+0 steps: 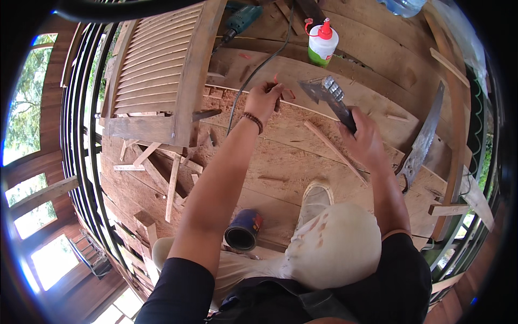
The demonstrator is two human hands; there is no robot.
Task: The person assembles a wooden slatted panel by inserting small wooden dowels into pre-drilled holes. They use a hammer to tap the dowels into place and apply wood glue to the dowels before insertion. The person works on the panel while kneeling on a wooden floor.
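Observation:
My right hand [364, 137] is wrapped round the black handle of a hatchet [329, 89], whose head points to the far left and has a silvery ridged part and a dark pointed blade. My left hand [264, 100], a beaded bracelet at its wrist, is closed in a pinch over the edge of a wooden plank [372, 102]. What its fingers hold is hidden. Thin red pieces [290, 94] show right beside those fingertips. Between the hands and apart from both is the hatchet's blade.
A louvred wooden panel [156, 59] stands at the left. Beyond are a drill [243, 20], a cable [253, 75] and a white-green bottle [322, 46] with red cap. A handsaw [423, 143] lies right; a dark can [243, 231] is near my foot. Wood scraps [172, 186] and sawdust litter the boards.

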